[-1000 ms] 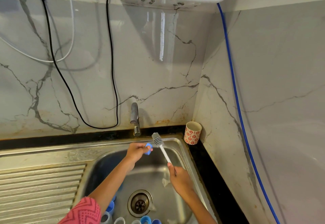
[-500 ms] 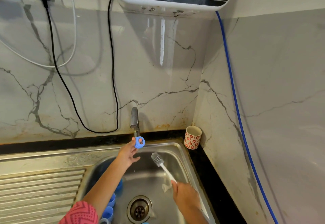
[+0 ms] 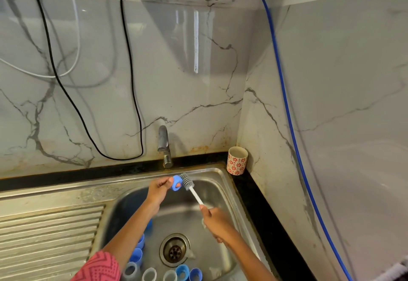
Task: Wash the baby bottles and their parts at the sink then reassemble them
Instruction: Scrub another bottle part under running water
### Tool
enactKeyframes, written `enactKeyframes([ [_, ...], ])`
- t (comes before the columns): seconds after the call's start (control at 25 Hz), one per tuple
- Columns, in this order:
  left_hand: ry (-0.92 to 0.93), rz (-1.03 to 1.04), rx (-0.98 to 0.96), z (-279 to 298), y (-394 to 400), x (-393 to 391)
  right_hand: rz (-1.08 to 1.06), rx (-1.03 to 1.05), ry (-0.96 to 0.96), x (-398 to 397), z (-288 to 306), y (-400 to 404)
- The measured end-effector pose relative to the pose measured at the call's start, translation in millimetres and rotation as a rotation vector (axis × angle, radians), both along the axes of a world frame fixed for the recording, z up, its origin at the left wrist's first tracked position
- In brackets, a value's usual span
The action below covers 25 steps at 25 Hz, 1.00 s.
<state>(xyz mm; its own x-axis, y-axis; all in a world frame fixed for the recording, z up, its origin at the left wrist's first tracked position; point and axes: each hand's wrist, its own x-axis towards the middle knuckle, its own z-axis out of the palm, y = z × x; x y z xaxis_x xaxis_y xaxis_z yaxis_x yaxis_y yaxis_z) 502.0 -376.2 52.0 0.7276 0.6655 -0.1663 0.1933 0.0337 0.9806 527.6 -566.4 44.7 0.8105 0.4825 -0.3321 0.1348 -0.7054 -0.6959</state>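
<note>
Hands meet over the back of the stainless steel sink basin (image 3: 223, 183), just below the chrome tap (image 3: 164, 146). The left hand (image 3: 157, 190) pinches a small blue plastic bottle ring (image 3: 176, 183) between curled fingers and thumb, the ring standing past the fingertips toward the right. The right hand (image 3: 217, 222) has its fingers wrapped round the white handle of a grey-bristled bottle brush (image 3: 191, 188), whose bristle head touches the ring's right side. At the near edge of the basin, in front of the round metal drain (image 3: 174, 250), lie several blue and clear bottle parts (image 3: 170, 274), with more blue pieces along the left wall under the left forearm. A cream cup with red flower print (image 3: 237, 160) stands on the black worktop (image 3: 260, 210) in the corner.
</note>
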Motion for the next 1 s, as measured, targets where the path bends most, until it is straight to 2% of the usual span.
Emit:
enactKeyframes([
  [0.08, -0.054, 0.003, -0.09, 2.4, 2.6, 0.2, 0.057, -0.056, 0.086, -6.9, -0.5, -2.5],
  [0.16, -0.077, 0.032, -0.121, 6.2, 5.1, 2.9, 0.013, -0.014, 0.101, -13.4, -4.7, -2.4],
  [0.28, -0.001, 0.068, -0.155, -0.7, 3.4, 0.8, -0.058, 0.034, -0.052, -8.2, -1.7, 0.6],
  [0.4, 0.061, -0.057, -0.391, -8.0, 2.6, 0.0, 0.031, -0.028, -0.186, -11.0, -2.4, 1.3],
  [0.48, 0.029, -0.027, -0.515, -8.7, 7.3, -0.3, 0.083, -0.095, -0.253, -20.8, -1.9, 2.1],
  [0.64, -0.138, 0.196, -0.685, -16.6, 30.6, -12.1, 0.2, -0.321, -0.351, -30.1, -15.9, 1.9],
  [0.8, -0.063, 0.132, -0.644, -30.6, 39.9, -24.0, 0.131, -0.263, -0.257, -16.7, -29.1, -1.0],
  [0.92, -0.012, 0.075, -0.617, -41.1, 27.8, -24.7, 0.135, -0.181, -0.102, -21.3, -31.0, 12.7],
  [1.0, 0.007, 0.1, -0.546, -45.9, 25.5, -25.2, 0.107, -0.197, -0.02, -23.1, -43.1, 11.8],
])
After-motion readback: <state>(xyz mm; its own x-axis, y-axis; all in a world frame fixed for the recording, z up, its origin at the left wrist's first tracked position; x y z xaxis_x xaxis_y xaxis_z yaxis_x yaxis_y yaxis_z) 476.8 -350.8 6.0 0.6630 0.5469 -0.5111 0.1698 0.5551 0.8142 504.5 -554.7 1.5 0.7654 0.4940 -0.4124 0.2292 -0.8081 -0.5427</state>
